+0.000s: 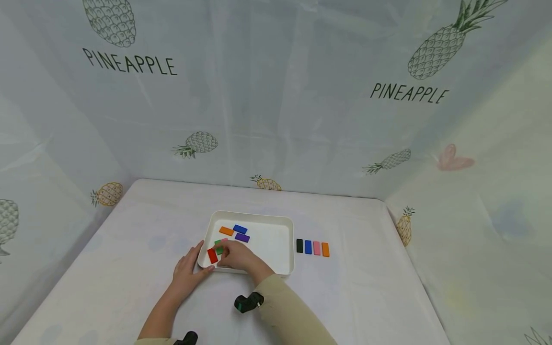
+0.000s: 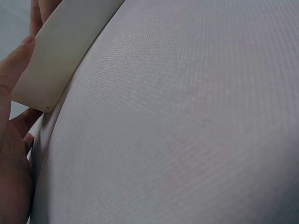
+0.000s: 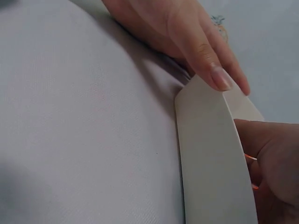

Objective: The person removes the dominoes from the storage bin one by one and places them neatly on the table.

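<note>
A white tray lies on the cloth-covered table. My left hand braces its near left corner, fingers straight along the left side and thumb on the near rim. My right hand reaches into the tray from the right, fingers curled down around its left part. A red block and a green block lie right at those fingertips; whether one is pinched is hidden. Just behind, a pink block is partly covered by the hand.
Farther back in the tray are an orange block, a blue block and a purple block. Right of the tray stands a row of black, blue, pink and orange blocks. Pineapple-printed curtains surround the table.
</note>
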Available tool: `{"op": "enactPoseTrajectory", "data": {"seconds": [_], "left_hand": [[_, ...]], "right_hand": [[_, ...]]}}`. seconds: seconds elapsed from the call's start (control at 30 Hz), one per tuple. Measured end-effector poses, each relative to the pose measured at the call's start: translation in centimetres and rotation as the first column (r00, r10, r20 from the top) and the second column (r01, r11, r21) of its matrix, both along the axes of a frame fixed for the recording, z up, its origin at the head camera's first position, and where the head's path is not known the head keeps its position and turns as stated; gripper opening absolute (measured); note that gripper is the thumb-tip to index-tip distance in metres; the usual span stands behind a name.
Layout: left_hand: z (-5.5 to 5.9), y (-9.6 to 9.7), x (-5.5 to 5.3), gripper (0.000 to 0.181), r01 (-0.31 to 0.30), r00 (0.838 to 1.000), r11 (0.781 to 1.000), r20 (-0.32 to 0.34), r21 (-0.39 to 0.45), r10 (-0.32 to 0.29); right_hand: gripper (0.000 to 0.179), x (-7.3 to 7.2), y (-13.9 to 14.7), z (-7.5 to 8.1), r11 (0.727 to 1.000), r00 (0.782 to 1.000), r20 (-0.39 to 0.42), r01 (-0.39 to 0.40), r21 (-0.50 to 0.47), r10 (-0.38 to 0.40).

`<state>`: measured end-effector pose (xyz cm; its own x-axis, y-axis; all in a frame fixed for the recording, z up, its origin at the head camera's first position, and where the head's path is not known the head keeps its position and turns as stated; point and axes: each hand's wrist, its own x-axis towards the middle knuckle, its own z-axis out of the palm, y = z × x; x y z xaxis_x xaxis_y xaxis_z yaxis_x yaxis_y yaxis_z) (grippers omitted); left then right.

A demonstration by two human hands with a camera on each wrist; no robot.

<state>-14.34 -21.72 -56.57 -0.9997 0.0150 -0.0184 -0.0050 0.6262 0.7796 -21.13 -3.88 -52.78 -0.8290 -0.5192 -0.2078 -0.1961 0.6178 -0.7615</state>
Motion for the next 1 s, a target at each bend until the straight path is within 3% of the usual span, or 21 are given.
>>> {"op": "enactPoseTrajectory", "data": {"seconds": [0.5, 1.0], "left_hand": [[0.1, 0.2, 0.0, 0.087, 0.001, 1.0, 1.0, -0.002, -0.001, -0.001], [0.4, 0.1, 0.2, 0.088, -0.004, 1.0, 1.0, 0.028, 0.002, 0.004]], "right_hand": [[0.05, -0.3, -1.1, 0.3, 0.963, 0.989, -0.145, 0.006, 0.271, 0.035], [0.045, 0.0, -1.5, 0.3, 0.954, 0.985, -0.172, 0.026, 0.3, 0.027]]}}
